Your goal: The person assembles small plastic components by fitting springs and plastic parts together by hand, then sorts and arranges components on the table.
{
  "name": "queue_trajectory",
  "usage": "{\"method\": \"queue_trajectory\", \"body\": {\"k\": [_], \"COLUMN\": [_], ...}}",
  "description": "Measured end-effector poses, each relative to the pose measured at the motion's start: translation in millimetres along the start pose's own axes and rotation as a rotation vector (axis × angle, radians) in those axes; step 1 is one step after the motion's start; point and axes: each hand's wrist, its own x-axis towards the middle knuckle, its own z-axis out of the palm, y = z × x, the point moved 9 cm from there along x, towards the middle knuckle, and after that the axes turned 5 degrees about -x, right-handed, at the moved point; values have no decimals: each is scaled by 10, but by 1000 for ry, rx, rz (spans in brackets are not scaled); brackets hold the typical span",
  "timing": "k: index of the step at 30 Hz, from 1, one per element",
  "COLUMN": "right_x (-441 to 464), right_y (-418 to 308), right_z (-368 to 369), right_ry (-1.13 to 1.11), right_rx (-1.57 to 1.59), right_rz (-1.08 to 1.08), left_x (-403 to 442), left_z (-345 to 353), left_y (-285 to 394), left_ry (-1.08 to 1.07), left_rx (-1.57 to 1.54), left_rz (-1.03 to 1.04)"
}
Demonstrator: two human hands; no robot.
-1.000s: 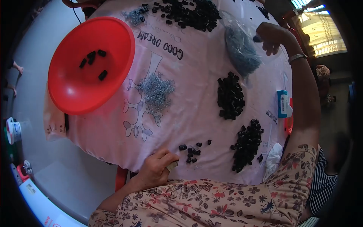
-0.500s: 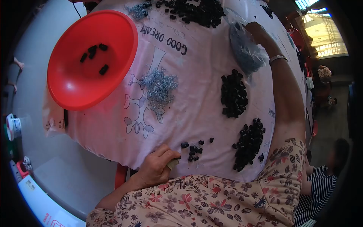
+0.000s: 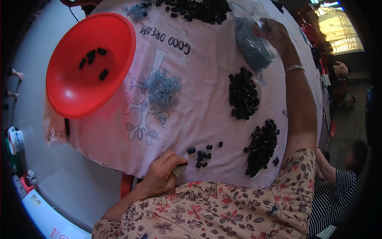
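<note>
My left hand [image 3: 161, 172] rests at the near edge of the cloth-covered table, fingers closed in a pinch. A dark tip of a small black part shows at its fingertips, and a beige-green wrap [image 3: 178, 171] sits by the thumb. Just right of it lie several loose black parts [image 3: 204, 154]. My right arm reaches far forward, and my right hand [image 3: 274, 36] is closed on the upper side of a clear plastic bag [image 3: 254, 46] full of small bluish-grey metal pieces. Its fingertips are partly hidden by the plastic.
A red bowl [image 3: 115, 36] holding several black parts stands at the left. Small metal pieces [image 3: 162, 89] are heaped mid-table. Piles of black parts lie at right [image 3: 243, 93], near right [image 3: 262, 147] and far [image 3: 209, 10]. A person in a striped garment [image 3: 338, 199] is at the right.
My right hand has shifted slightly at the bag, and the plastic has moved with it. The view has shifted a little. My left hand keeps its pinch.
</note>
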Motion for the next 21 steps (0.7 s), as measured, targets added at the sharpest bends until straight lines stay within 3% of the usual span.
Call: {"method": "queue_trajectory", "body": {"k": [2,3,5,6,8,9,13,15,16,19,21], "right_x": [-105,-82,82,134,226,163,-24,-12,-28,-78,98], "right_y": [352,426,538,662,415,365,239,476,506,494,928], "right_z": [-252,-336,-374,-341,32,261,439,74,19,-67,-293], "right_ry": [335,330,-15,-15,17,-85,-123,74,71,-18,-139], "right_rx": [59,61,-384,-384,-1353,-1336,-1153,-668,-668,-806,-1537], "right_rz": [391,392,219,222,-346,-441,-384,-122,-122,-261,121], "left_x": [-2,-1,0,0,4,7,-5,-3,-7,-10,-4], "left_z": [-10,-12,-15,-18,-28,-30,-31,-43,-43,-39,-36], "left_y": [-12,-11,-15,-16,-18,-19,-39,-37,-30,-49,-44], "left_ry": [9,12,12,10,13,13,0,5,4,3,-4], "left_rx": [-3,-7,-14,-13,-13,-16,-28,-27,-24,-42,-39], "left_rz": [-15,-12,-11,-8,-8,-9,-14,-4,6,-12,-20]}}
